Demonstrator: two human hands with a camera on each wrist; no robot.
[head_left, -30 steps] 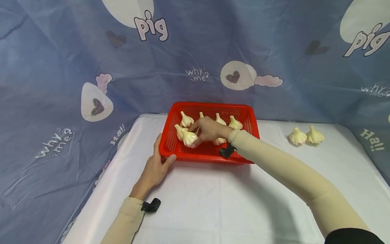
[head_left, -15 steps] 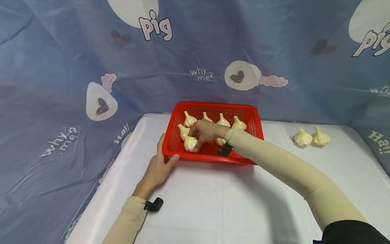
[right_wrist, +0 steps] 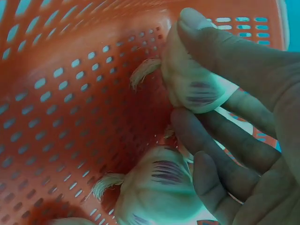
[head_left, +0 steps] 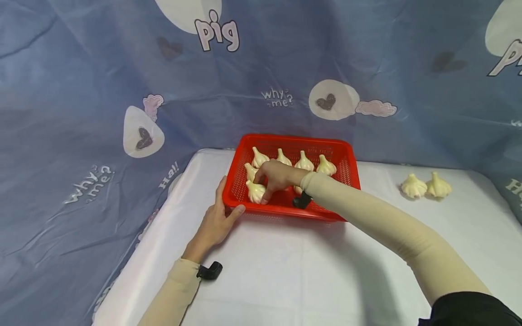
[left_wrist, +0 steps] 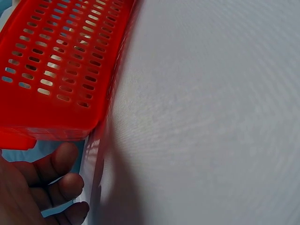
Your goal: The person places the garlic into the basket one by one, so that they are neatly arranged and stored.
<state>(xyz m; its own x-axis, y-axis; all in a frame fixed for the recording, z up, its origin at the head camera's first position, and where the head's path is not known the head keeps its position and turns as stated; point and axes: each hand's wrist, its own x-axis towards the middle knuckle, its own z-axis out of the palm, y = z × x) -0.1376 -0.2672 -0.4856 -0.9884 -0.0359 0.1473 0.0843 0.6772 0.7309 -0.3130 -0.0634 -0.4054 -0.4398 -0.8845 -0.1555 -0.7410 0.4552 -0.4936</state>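
In the head view, my left hand [head_left: 214, 222] holds the near left corner of a red perforated basket [head_left: 281, 209], thumb on the front rim. The left wrist view shows loosely bent fingers [left_wrist: 65, 187] just below the basket's corner. Inside the basket, my right hand [head_left: 277, 175] pinches a cream garlic bulb [head_left: 255, 193] standing near the front left corner. In the right wrist view, the thumb lies on that garlic bulb [right_wrist: 192, 79], with fingers on its other side. A second garlic bulb [right_wrist: 157, 192] sits close by the fingertips. My right hand hides part of the basket's middle.
Several garlic bulbs, including one at the back right [head_left: 326, 166], line the basket's rear. Two more garlic bulbs [head_left: 413, 186] stand together on the white table [head_left: 261, 280], right of the basket. A blue printed cloth [head_left: 244, 68] hangs behind.
My right hand has brought the garlic bulb slightly left and toward the front rim, lowering it beside the others. The left hand stays at the corner. The whole head view has shifted slightly.
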